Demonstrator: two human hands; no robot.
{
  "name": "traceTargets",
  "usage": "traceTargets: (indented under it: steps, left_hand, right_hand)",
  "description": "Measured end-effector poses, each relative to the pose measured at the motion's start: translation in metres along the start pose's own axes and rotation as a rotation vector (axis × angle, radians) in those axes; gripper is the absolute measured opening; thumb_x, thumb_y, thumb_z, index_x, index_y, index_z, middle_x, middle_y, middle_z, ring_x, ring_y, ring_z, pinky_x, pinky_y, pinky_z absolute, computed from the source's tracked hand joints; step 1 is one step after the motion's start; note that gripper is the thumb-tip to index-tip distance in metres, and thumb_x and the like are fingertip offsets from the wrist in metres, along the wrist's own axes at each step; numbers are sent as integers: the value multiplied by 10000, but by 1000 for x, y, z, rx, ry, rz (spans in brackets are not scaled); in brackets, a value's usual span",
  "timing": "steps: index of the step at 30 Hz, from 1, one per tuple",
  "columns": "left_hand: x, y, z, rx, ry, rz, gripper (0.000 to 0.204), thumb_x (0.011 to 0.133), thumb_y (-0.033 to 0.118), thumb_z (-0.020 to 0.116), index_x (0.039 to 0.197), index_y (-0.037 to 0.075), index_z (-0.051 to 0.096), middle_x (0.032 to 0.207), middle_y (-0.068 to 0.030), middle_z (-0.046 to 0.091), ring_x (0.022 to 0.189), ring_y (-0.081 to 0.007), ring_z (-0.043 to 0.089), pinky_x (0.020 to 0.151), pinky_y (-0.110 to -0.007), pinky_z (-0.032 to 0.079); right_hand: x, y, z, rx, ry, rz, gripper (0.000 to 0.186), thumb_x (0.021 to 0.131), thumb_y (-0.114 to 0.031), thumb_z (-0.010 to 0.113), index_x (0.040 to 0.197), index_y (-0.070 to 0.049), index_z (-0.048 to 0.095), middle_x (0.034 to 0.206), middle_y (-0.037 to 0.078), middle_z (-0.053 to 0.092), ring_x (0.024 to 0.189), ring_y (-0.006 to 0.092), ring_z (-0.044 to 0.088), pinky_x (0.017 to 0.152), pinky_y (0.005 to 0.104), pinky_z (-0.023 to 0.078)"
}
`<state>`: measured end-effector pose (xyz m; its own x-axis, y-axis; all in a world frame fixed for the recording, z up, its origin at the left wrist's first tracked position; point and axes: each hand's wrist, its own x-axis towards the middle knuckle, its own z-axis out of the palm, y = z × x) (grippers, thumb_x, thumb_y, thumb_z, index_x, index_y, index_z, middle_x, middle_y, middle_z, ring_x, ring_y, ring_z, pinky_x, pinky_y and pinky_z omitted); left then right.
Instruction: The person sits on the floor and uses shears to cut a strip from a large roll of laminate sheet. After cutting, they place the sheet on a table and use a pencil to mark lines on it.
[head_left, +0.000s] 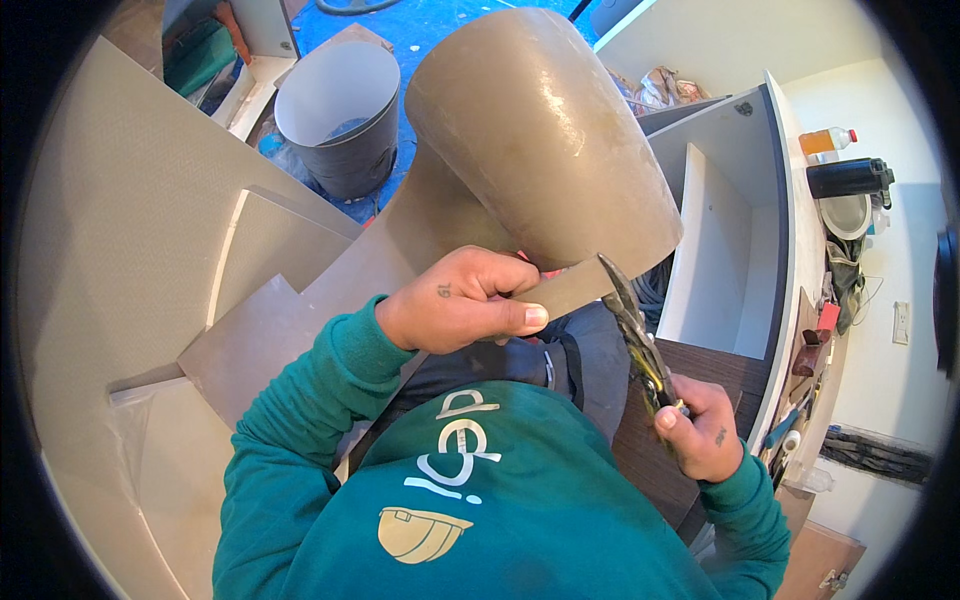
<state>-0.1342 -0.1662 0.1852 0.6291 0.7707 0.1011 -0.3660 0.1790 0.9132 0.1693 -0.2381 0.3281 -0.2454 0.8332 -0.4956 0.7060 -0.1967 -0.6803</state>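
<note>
My left hand [455,300] pinches a narrow tan strip of sheet [570,287] between thumb and fingers. The far end of that strip meets the tip of a pair of dark metal snips [632,330], which have some yellow near the handles. My right hand [698,428] is closed round the snips' handles at the lower right. Just beyond both hands lies a large curled roll of glossy tan sheet [540,130], its flat tail running down to the left behind my left wrist. Whether the strip is joined to the roll cannot be seen.
A grey bucket [340,120] stands on blue floor covering at the upper left. Pale panels [110,250] lean along the left. An open white cabinet [730,240] is on the right, beside a countertop holding an orange bottle [826,141], a black cylinder [850,179] and hand tools.
</note>
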Motion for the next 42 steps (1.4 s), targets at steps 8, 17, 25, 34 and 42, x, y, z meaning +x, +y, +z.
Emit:
traceTargets:
  steps: [8,17,25,34,42]
  left_hand:
    - [0,-3,0,20,1,29,361,987,246,663,718,46,527,705,23,464,661,-64,384,576,-271,321]
    - [0,-4,0,-14,2,12,357,990,231,664,719,51,517,711,27,454,663,-59,390,576,-268,325]
    - [0,-4,-1,-47,10,-28,332,991,235,667,750,41,547,734,30,447,678,-52,394,584,-262,329]
    - [1,-2,0,-28,11,-23,321,985,230,666,752,34,565,750,27,456,678,-55,402,581,-263,320]
    - [2,-10,-3,-12,39,-17,293,982,239,667,790,26,603,737,25,482,673,-59,433,580,-257,341]
  right_hand:
    - [0,1,1,-10,10,-14,520,902,-472,695,954,44,664,713,72,547,671,156,504,620,322,432]
    - [1,3,2,-3,17,-12,510,904,-459,696,965,46,663,727,72,553,681,156,509,629,322,437]
    - [4,0,3,25,11,12,497,903,-459,693,960,34,662,717,54,545,669,145,500,614,318,425]
    - [3,4,4,5,40,10,462,893,-420,717,950,35,669,700,56,539,652,142,493,601,320,421]
    - [8,0,4,-22,29,1,428,902,-378,725,949,43,670,695,69,541,648,150,493,601,323,427]
